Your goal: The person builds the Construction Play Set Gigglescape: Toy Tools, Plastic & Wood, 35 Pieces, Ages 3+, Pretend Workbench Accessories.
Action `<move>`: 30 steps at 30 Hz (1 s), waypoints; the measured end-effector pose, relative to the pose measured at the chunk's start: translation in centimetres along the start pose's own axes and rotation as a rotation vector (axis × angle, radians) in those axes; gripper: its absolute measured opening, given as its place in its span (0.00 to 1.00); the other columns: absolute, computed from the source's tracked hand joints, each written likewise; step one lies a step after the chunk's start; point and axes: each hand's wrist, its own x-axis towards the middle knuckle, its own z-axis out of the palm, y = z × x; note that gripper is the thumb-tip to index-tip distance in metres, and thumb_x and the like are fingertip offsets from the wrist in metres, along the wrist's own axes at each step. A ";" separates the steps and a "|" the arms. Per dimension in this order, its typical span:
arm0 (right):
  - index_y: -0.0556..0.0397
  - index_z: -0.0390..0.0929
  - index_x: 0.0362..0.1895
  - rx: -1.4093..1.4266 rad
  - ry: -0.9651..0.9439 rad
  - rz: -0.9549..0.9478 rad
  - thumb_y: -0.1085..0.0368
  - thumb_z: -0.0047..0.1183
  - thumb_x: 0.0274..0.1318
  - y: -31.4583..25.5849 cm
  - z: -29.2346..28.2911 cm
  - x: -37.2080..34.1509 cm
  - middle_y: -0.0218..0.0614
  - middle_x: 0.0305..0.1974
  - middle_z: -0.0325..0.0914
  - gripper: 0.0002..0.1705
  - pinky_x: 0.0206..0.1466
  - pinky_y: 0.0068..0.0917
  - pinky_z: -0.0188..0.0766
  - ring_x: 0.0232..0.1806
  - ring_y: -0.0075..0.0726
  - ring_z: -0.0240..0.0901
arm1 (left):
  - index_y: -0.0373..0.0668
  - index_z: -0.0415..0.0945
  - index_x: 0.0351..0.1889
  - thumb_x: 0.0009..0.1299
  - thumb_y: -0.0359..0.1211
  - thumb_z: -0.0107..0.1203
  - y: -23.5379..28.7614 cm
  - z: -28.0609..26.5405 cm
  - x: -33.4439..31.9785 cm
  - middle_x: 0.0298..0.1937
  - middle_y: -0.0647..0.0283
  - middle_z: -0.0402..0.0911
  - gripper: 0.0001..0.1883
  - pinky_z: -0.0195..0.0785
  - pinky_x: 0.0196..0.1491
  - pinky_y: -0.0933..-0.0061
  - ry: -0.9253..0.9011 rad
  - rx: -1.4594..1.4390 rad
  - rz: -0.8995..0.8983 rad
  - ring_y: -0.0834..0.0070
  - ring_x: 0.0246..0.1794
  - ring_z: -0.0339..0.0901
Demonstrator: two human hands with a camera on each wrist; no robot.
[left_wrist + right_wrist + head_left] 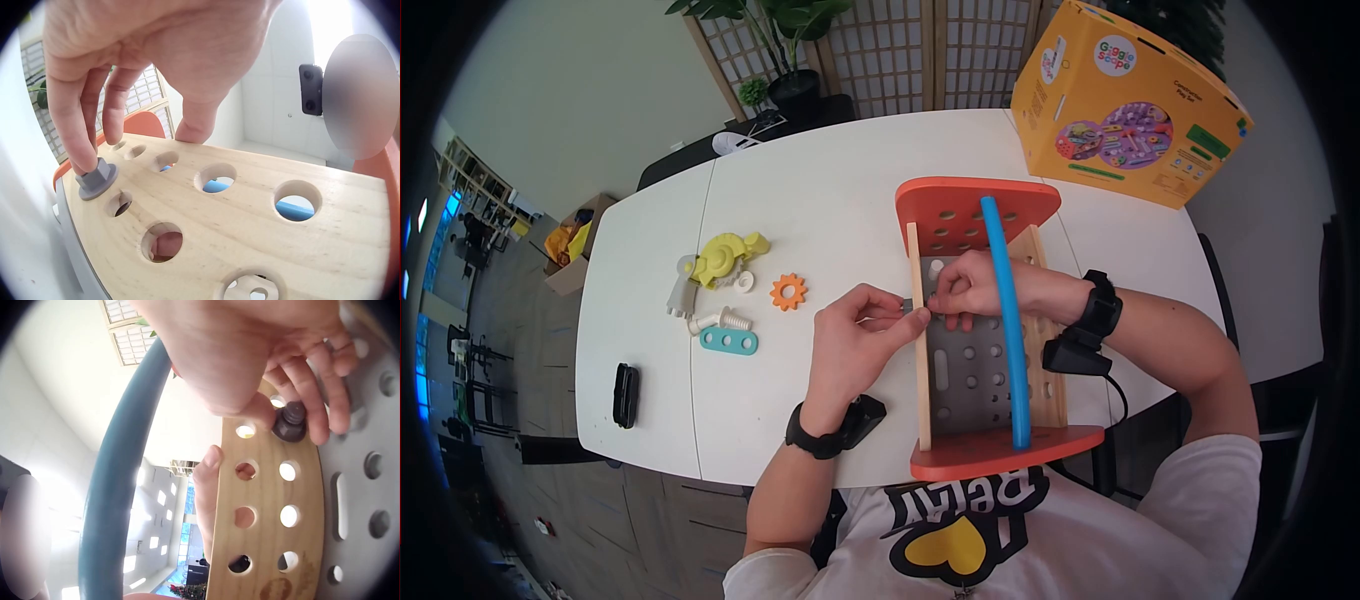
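In the left wrist view, a grey bolt's hex head [97, 178] sits on the outer face of the wooden side panel [250, 212]. Fingers of my left hand [855, 340] hold that head while the thumb rests on the panel's top edge. On the inner face, my right hand [975, 285] pinches a dark grey nut [289, 430] between thumb and finger, with the bolt's tip poking through it. Both hands work on a toy toolbox with orange-red ends [1000, 450], a grey perforated base [965, 400] and a blue bar handle [1007, 320].
Left on the white table [650, 240] lie yellow-green toy parts [722, 258], an orange gear [788, 292], a white screw [725, 318] and a teal strip [729, 341]. A black case [626, 395] is farther left. The yellow box [1130, 110] stands at back right.
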 end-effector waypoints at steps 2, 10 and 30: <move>0.60 0.81 0.48 0.046 0.011 0.068 0.46 0.50 0.74 -0.2 0.0 0.1 0.38 0.33 0.87 0.26 0.35 0.27 0.76 0.31 0.28 0.85 | 0.29 0.81 0.39 0.63 0.39 0.76 0.0 0.0 0.0 0.36 0.56 0.87 0.22 0.81 0.44 0.75 -0.001 0.005 -0.002 0.75 0.39 0.88; 0.65 0.80 0.46 0.196 0.076 0.093 0.50 0.53 0.72 -0.5 0.1 0.2 0.43 0.33 0.87 0.24 0.34 0.28 0.80 0.30 0.31 0.85 | 0.32 0.81 0.40 0.66 0.33 0.73 0.8 0.0 -0.2 0.41 0.59 0.87 0.15 0.78 0.48 0.76 -0.023 0.023 -0.039 0.75 0.40 0.86; 0.57 0.79 0.55 0.062 -0.016 0.081 0.53 0.50 0.73 0.2 0.1 0.3 0.40 0.37 0.88 0.21 0.29 0.23 0.69 0.33 0.26 0.85 | 0.31 0.81 0.39 0.65 0.35 0.74 0.4 0.0 0.0 0.38 0.58 0.87 0.17 0.79 0.46 0.76 -0.011 0.039 -0.017 0.76 0.39 0.87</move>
